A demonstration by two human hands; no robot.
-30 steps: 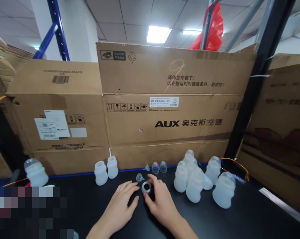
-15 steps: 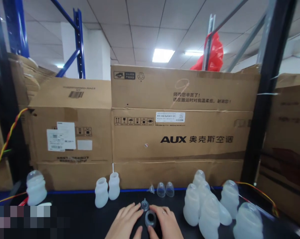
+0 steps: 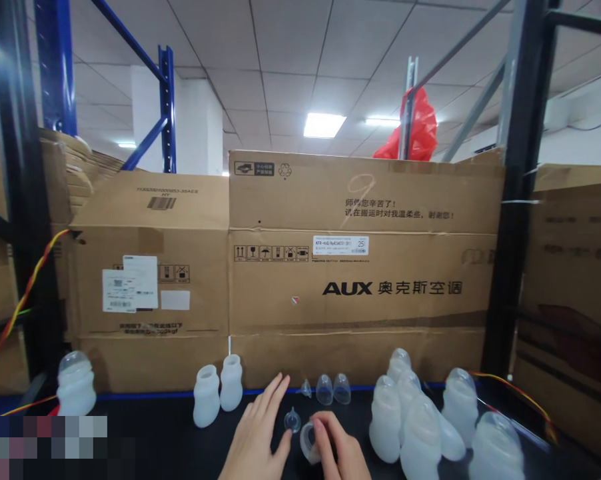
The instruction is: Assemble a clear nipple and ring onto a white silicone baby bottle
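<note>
The right hand (image 3: 338, 450) pinches a translucent ring-shaped collar (image 3: 308, 441) tilted on edge over the black table (image 3: 170, 433). The left hand (image 3: 258, 433) lies open, fingers spread, just beside a small clear funnel-shaped valve (image 3: 292, 420). Behind, a brown cardboard box (image 3: 360, 267) reads "AUX".

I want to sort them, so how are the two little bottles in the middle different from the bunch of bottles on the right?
The two middle bottles have open necks, while the right-hand bottles wear clear domed caps. The middle bottles stand as a neat upright pair; the right-hand bottles crowd together in a bigger cluster, some leaning. Both groups are milky white with pinched waists and sit on the black table.
</note>
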